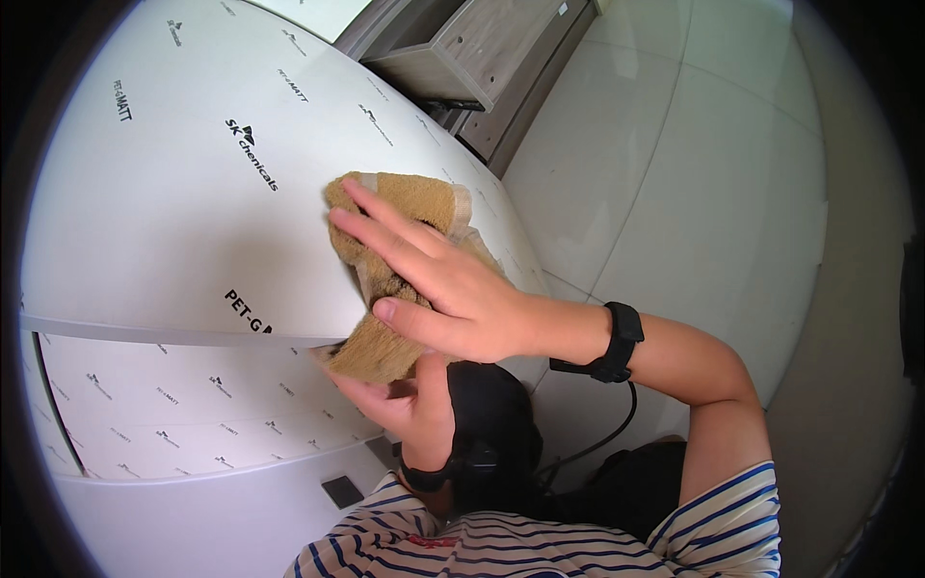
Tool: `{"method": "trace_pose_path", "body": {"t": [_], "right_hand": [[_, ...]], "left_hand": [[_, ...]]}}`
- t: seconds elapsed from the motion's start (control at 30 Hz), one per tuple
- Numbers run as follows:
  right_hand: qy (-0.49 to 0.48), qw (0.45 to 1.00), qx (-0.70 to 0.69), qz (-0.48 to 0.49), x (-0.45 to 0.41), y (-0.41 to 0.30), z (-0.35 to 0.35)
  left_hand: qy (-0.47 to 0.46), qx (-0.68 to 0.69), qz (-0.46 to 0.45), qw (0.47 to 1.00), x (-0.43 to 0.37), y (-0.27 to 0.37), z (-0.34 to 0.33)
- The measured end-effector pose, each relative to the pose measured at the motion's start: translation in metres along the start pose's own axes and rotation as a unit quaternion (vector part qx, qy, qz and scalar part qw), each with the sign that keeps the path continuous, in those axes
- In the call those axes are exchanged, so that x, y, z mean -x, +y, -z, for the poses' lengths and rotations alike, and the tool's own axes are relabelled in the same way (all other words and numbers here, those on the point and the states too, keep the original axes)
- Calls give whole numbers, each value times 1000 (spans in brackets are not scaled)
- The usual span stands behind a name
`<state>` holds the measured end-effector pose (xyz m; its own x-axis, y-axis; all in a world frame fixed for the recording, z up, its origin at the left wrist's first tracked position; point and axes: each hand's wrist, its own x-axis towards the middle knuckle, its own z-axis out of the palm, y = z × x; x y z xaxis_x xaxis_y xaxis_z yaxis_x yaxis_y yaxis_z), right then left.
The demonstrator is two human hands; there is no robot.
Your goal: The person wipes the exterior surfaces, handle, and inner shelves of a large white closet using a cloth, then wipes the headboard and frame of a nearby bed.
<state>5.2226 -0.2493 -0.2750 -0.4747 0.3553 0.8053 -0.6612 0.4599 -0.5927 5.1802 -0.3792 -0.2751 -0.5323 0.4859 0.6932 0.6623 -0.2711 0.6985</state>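
A tan terry cloth (426,195) lies bunched on a large white panel (181,166) covered in printed protective film. My right hand (441,289) rests on top of the cloth, palm down, fingers spread and pressing it against the panel near its right side. Below it, my left hand (412,412) is at the lower part of the cloth, by the panel's front edge, with its thumb up against the cloth; its fingertips are partly hidden. Dark smudges show on the cloth under my right hand. Both wrists wear black bands.
An open wood-grain drawer (462,50) stands out beyond the panel's far edge. Large glossy tiles (650,180) cover the floor at right. Film-covered panel fronts (217,404) lie below the edge, with a dark rectangular object (342,492) near my left arm. A black cable (621,426) curves beside my legs.
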Motion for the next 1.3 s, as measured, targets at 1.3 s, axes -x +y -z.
{"method": "trace_pose_path", "body": {"t": [1.3], "right_hand": [[83,984,158,17,43,59,38]], "left_hand": [[-204,-147,102,962,2,12,3]]}}
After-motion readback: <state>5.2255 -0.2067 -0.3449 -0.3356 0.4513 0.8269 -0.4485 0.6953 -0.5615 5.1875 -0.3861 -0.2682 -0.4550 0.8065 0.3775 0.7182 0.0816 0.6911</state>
